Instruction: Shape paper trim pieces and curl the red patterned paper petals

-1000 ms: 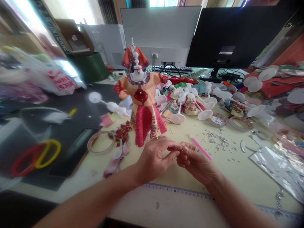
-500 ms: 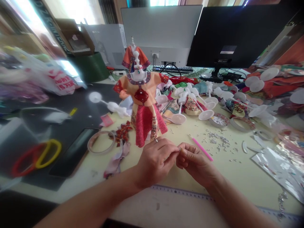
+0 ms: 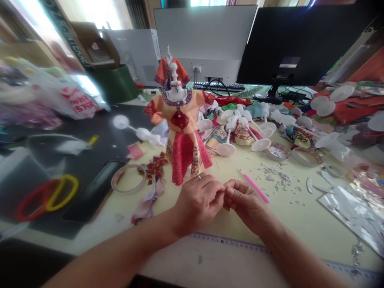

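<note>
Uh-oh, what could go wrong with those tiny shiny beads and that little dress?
The tiny piece pinched between the left hand and right hand might slip and get lost among the silvery beads. The dress stands close behind the left hand, so a bump could perhaps tip it over.

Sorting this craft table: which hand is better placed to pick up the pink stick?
Right, probably: the right hand lies closest to the pink stick, just beyond its fingers, while the left hand sits farther off, by the doll dress.
</note>
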Available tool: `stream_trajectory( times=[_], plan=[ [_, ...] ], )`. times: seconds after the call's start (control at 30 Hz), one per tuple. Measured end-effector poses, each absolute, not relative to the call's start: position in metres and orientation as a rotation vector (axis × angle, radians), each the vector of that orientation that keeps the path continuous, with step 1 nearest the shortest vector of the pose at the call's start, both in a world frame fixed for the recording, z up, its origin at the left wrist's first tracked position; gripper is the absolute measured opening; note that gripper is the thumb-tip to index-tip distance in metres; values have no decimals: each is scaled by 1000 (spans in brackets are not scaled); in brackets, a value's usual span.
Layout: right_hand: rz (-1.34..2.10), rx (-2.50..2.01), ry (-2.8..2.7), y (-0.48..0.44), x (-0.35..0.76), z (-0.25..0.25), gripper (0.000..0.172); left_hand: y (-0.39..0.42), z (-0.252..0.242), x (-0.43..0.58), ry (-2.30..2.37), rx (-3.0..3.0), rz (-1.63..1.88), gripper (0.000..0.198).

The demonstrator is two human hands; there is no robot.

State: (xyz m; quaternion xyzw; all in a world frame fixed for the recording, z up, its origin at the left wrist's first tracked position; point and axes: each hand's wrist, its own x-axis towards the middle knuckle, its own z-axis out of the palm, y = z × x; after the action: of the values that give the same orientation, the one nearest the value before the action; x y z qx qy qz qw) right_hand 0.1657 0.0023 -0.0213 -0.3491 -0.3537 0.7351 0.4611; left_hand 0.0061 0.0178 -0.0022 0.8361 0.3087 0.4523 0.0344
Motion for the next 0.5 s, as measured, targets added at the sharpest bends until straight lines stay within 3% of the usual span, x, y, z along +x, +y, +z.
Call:
stream_trajectory(
  times=[0.5],
  plan=[
    [1913, -764, -798, 3, 167, -19, 18, 15, 8, 6, 1002, 2000, 1131, 8]
  ],
)
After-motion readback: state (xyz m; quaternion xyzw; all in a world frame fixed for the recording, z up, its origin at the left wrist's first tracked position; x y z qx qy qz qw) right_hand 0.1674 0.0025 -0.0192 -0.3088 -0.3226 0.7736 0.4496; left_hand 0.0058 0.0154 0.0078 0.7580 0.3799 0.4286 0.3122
